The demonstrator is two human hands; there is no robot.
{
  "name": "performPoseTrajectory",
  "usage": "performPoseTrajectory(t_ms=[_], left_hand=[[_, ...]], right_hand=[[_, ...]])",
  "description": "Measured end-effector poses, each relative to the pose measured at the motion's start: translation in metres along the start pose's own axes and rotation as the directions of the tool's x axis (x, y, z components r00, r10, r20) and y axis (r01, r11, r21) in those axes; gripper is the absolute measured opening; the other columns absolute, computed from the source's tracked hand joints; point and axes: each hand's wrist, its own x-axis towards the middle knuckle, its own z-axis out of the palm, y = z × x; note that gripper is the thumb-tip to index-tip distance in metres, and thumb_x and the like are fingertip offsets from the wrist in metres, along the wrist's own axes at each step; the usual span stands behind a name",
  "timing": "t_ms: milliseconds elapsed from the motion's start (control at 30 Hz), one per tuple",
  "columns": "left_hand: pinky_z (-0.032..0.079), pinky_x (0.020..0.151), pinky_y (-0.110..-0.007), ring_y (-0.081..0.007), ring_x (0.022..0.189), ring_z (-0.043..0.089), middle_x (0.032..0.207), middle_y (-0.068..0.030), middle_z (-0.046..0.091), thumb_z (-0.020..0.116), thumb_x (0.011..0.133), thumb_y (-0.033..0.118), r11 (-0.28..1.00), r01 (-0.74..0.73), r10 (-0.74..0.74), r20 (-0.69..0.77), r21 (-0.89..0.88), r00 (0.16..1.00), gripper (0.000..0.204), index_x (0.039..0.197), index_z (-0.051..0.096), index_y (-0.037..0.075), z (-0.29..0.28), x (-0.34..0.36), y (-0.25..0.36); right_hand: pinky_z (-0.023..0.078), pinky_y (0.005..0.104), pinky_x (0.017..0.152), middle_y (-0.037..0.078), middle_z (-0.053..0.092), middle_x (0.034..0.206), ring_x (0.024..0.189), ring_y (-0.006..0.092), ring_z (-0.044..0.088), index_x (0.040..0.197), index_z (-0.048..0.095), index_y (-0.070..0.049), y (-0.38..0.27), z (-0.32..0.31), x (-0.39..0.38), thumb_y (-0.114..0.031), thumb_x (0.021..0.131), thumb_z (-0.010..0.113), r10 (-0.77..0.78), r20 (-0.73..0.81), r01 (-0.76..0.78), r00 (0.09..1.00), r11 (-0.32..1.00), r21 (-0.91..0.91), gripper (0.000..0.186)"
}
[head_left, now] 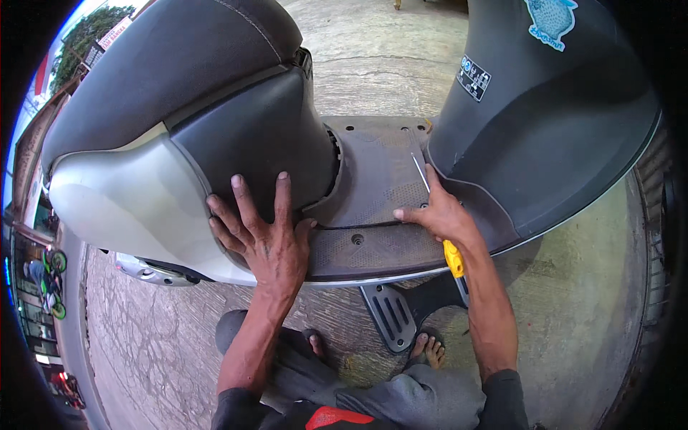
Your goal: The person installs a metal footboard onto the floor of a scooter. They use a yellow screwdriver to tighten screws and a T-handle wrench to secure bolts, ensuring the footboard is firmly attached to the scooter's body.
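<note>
A motor scooter stands sideways before me. My left hand (269, 247) lies with spread fingers on the black panel (251, 136) below the seat, where it meets the silver side cover (118, 193). Along that panel's lower edge, a gap and small tabs show beside the dusty grey footboard (380, 154). My right hand (444, 213) rests on the footboard near the front leg shield (537, 150). It grips a screwdriver (453, 258), whose yellow handle sticks out below the palm and whose thin shaft points away past the fingers. The right thumb is stretched out along the footboard.
The dark seat (179, 57) rises at the upper left. Beneath the footboard's near edge a slotted black footrest plate (393, 315) juts out, close to my feet. Rough concrete (158, 337) surrounds the scooter. A green-wheeled motorbike (51, 283) is by the street at far left.
</note>
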Motion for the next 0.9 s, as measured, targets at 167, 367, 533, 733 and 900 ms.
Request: performPoseTrajectory(t_ms=[167,367,533,733,900], left_hand=[[0.006,0.118,-0.073,-0.0495,0.156,0.005,0.169,-0.0137,0.019,0.087,0.074,0.031,0.998,-0.061,0.060,0.074,0.005,0.995,0.079,0.146,0.056,0.032,-0.013,0.003,0.006],[0.007,0.124,-0.065,-0.0324,0.156,0.024,0.158,-0.0141,0.044,0.071,0.091,0.030,0.900,-0.436,0.423,0.291,-0.022,0.858,0.046,0.133,0.065,0.012,0.009,0.016,0.016],[0.021,0.126,-0.053,-0.0360,0.150,0.036,0.153,-0.0211,0.049,0.062,0.097,0.025,0.805,-0.458,0.572,0.290,-0.377,0.767,0.043,0.133,0.061,0.002,0.071,0.070,0.081],[0.027,0.121,-0.056,-0.0411,0.141,0.047,0.147,-0.0241,0.055,0.037,0.109,0.041,0.941,-0.335,0.299,0.546,-0.035,0.782,0.053,0.139,0.060,0.003,0.132,0.086,0.101],[0.023,0.123,-0.058,-0.0436,0.137,0.051,0.146,-0.0228,0.056,0.029,0.110,0.044,0.911,-0.407,0.379,0.539,-0.073,0.752,0.059,0.140,0.059,0.003,0.152,0.081,0.088]], right_hand=[[0.046,0.0327,0.044,0.025,0.069,0.094,0.056,0.0211,0.062,0.164,0.014,-0.003,0.008,-0.008,0.006,-0.051,0.069,0.089,0.021,0.061,-0.012,0.998,0.989,-0.148,0.130],[0.050,0.0377,0.047,0.018,0.066,0.076,0.060,0.0241,0.065,0.164,0.012,-0.002,-0.008,-0.019,0.015,-0.061,0.072,0.085,0.120,0.211,-0.053,0.970,0.952,-0.300,0.131],[0.053,0.0398,0.055,0.019,0.066,0.078,0.067,0.0277,0.068,0.163,0.013,0.000,-0.006,-0.025,0.016,-0.066,0.074,0.082,0.085,0.222,0.001,0.971,0.932,-0.363,0.130],[0.045,0.0500,0.111,0.043,0.054,0.135,0.129,0.0498,0.057,0.162,0.012,0.003,-0.007,-0.030,0.009,-0.068,0.078,0.077,0.080,0.254,0.028,0.964,0.918,-0.395,0.128],[0.044,0.0486,0.113,0.042,0.053,0.137,0.131,0.0498,0.055,0.160,0.015,0.007,-0.010,-0.031,-0.001,-0.062,0.083,0.075,0.036,0.266,0.067,0.963,0.928,-0.367,0.119]])
